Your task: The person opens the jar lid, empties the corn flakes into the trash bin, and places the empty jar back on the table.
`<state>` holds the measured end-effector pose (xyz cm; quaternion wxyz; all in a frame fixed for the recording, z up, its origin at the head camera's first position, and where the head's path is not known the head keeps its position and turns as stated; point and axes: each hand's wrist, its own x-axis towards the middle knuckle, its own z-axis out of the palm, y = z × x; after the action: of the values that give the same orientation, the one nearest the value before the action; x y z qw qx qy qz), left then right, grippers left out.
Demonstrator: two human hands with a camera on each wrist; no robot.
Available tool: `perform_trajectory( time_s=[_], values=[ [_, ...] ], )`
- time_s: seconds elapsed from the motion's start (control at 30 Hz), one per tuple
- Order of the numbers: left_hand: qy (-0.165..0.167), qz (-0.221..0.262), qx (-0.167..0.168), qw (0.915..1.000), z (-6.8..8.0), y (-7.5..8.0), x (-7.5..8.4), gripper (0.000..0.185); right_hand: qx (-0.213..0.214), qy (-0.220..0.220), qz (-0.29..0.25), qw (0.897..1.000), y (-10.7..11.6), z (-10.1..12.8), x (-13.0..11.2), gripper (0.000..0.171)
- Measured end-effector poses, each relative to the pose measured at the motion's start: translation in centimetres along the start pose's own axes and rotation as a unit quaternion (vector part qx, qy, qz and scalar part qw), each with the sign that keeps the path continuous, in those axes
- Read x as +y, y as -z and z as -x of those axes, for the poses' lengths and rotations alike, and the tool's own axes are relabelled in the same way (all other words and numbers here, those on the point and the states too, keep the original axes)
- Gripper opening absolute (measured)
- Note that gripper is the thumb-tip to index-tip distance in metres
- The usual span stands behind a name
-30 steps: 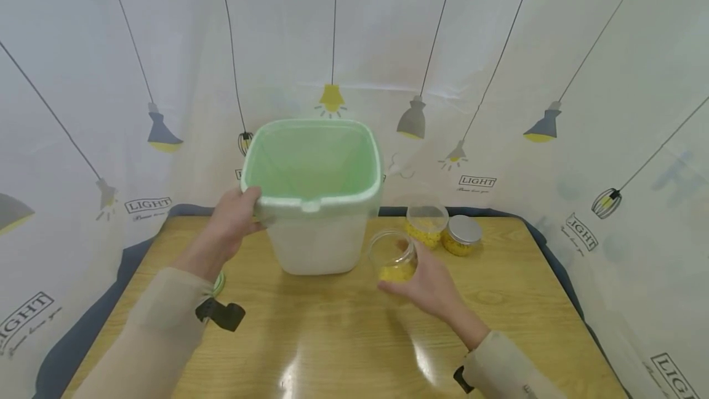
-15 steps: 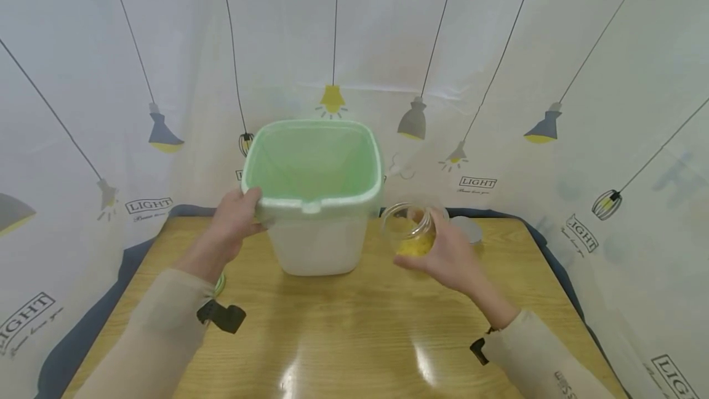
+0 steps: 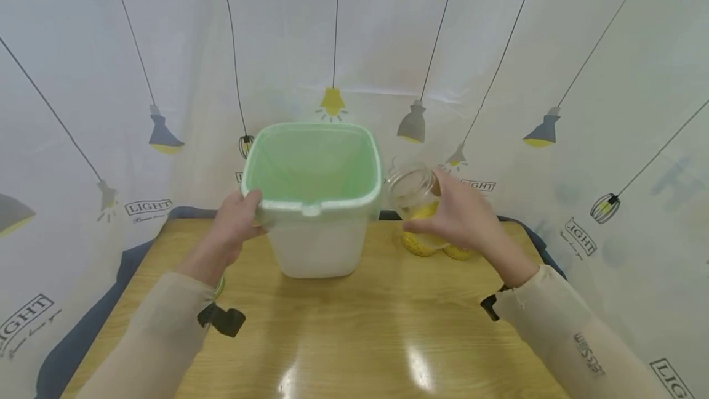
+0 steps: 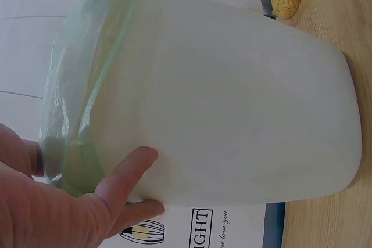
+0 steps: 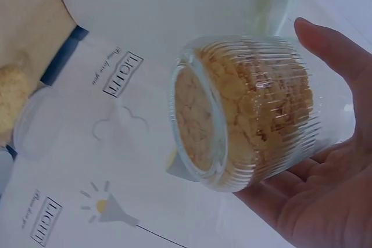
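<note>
A white bin (image 3: 318, 248) lined with a thin green plastic bag (image 3: 310, 165) stands on the wooden table. My left hand (image 3: 235, 220) grips its rim at the left side, fingers against the outer wall, as the left wrist view also shows. In my right hand (image 3: 465, 211) I hold a clear glass jar (image 3: 412, 193), raised to the right of the bin, its open mouth tipped toward the bin. Yellowish flakes (image 5: 250, 108) lie inside the jar, seen through its ribbed glass in the right wrist view.
Behind and below my right hand stand two containers of yellow contents (image 3: 416, 244), partly hidden. A round green-edged thing (image 3: 220, 287) lies beside my left wrist, mostly covered. A cloth printed with lamps (image 3: 354, 29) hangs behind the table (image 3: 332, 337).
My right hand has raised the jar from low beside the bin, moving it up and rightward, and tilts it more toward the bin. The left hand has stayed on the rim.
</note>
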<state>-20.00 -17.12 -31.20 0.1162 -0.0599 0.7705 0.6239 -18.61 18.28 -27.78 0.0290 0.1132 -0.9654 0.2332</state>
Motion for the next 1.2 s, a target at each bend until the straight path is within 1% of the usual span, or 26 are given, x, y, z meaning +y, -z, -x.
perform_trajectory(
  time_s=[0.17, 0.23, 0.4, 0.5, 0.63, 0.8, 1.03, 1.2],
  values=[
    [0.003, 0.001, -0.002, 1.0000, 0.0, 0.0, -0.2, 0.056, -0.008, -0.004, 0.036, 0.999, 1.4, -1.4, -1.3, 0.081],
    [0.003, 0.002, -0.003, 1.0000, 0.0, 0.0, -0.3, 0.056, -0.009, -0.003, 0.040, 0.999, 1.7, -1.9, -1.9, 0.083],
    [0.006, 0.007, -0.003, 1.0000, 0.0, -0.1, -0.3, 0.055, -0.010, 0.006, 0.039, 0.999, 2.3, -3.1, -3.1, 0.076],
    [0.005, 0.011, -0.008, 0.9999, 0.0, -0.2, -0.3, 0.054, -0.016, 0.007, 0.045, 0.999, 2.5, -3.8, -3.7, 0.075],
    [0.001, 0.023, -0.015, 0.9996, 0.1, -0.4, -0.2, 0.054, -0.029, 0.004, 0.069, 0.997, 2.9, -4.6, -4.7, 0.077],
    [0.003, 0.031, -0.019, 0.9993, 0.2, -0.4, -0.4, 0.056, -0.042, 0.001, 0.097, 0.994, 3.0, -5.5, -5.8, 0.078],
    [0.008, 0.034, -0.013, 0.9993, -0.1, -0.5, -0.4, 0.056, -0.051, -0.002, 0.114, 0.992, 2.9, -6.9, -7.3, 0.079],
    [0.005, 0.037, -0.012, 0.9992, -0.3, -0.5, -0.5, 0.056, -0.052, -0.004, 0.117, 0.992, 2.9, -7.7, -8.0, 0.079]
  ],
)
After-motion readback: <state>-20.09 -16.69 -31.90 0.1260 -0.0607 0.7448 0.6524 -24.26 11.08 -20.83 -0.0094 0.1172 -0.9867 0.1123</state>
